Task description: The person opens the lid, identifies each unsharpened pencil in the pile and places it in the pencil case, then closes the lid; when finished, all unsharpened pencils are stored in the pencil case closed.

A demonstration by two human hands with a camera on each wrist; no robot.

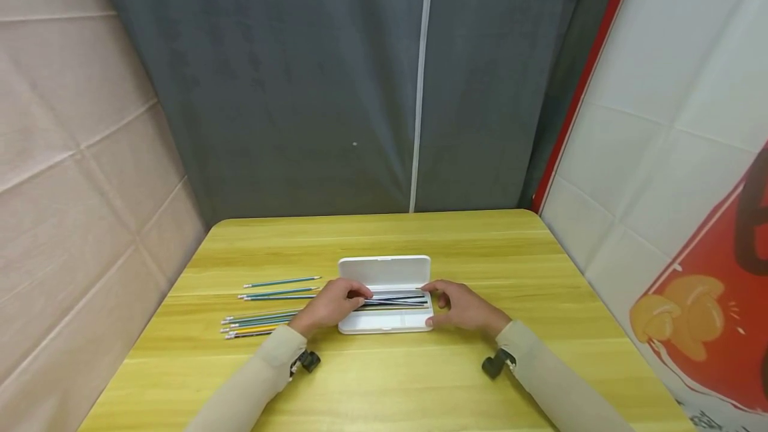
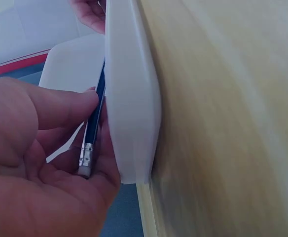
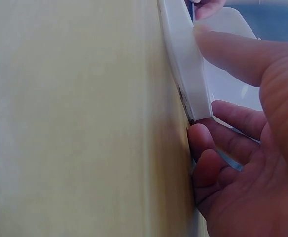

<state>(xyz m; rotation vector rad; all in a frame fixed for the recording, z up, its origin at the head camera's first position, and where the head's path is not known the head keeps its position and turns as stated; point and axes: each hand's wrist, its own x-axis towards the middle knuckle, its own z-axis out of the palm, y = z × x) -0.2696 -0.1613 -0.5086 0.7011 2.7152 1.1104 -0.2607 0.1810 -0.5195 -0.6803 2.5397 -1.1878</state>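
Note:
An open white pencil case (image 1: 387, 323) lies on the table with its lid (image 1: 384, 272) raised at the back. Several pencils (image 1: 399, 307) lie lengthwise inside it. My left hand (image 1: 331, 303) is at the case's left end, pinching a dark blue pencil (image 2: 93, 121) between thumb and fingers. That pencil's metal band and eraser show near the palm; its other end reaches into the case. At the right end, my right hand (image 1: 469, 309) grips the case, its thumb (image 3: 233, 49) on the front rim and fingers around the end wall.
Left of the case, more pencils lie in a loose row: yellow ones (image 1: 259, 329), green ones (image 1: 258, 319), and a teal one (image 1: 282, 282) farthest back. A grey curtain (image 1: 312, 85) hangs behind the wooden table (image 1: 420, 379), with pale walls on both sides.

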